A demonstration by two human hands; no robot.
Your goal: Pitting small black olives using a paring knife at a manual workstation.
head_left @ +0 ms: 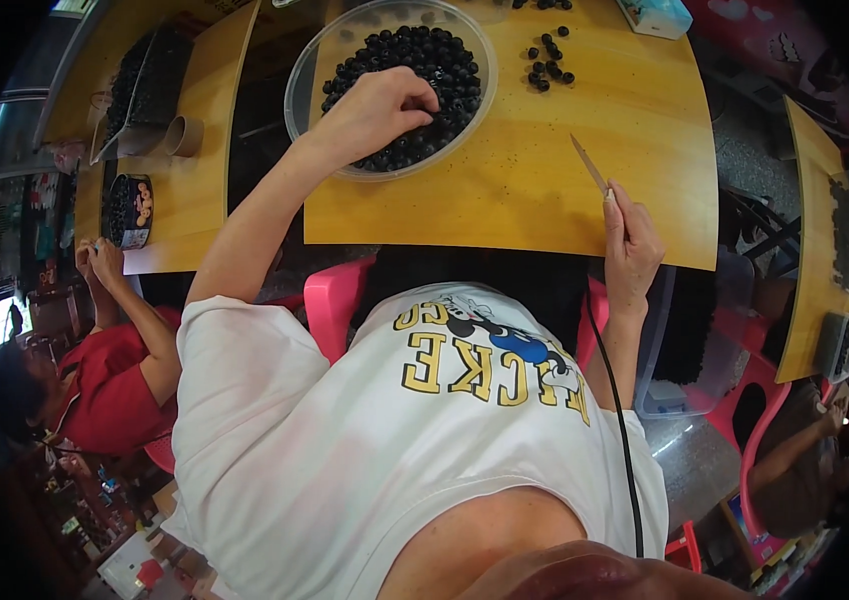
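Observation:
A round clear plastic tub (491, 60) stands at the far left of my wooden table, filled with small black round pieces (407, 50). My left hand (382, 105) reaches over the tub's rim into it. Its fingers are curled in a pinch at the pieces, and what lies between the fingertips is hidden. In my right hand (633, 238), above the table's near right edge, a thin knife (588, 160) is gripped with its pointed blade slanting up and away to the left. Several loose black pieces (547, 70) lie on the table right of the tub.
A blue-and-white box (657, 15) sits at the table's far right corner. Below the right edge stands a clear bin (680, 340) of black material. A person in red (120, 375) works at the left table with a tub and cup (185, 136); another person sits at right.

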